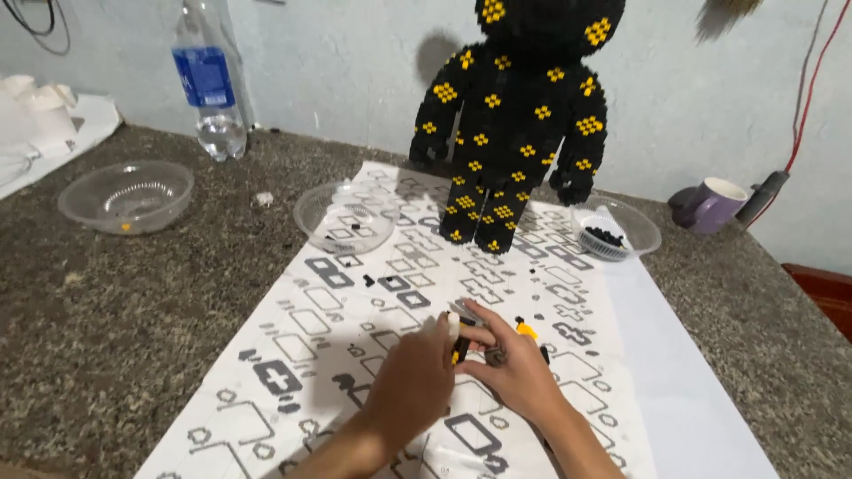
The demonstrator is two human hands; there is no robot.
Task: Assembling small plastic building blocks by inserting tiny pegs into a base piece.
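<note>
From the head view, the left hand (415, 377) and the right hand (515, 368) are meeting over the large white printed instruction sheet (355, 302) lying on the speckled stone worktop (106, 310). Both are closing their fingers on a small black-and-yellow brick piece (461, 341), pinching it between them just above the sheet. This looks like pressing tiny bricks together; seating them squarely is calling for a careful, steady squeeze. Behind, the tall black brick-built figure with yellow patches (515, 124) is standing upright, near a clear plastic bowl (344, 217).
</note>
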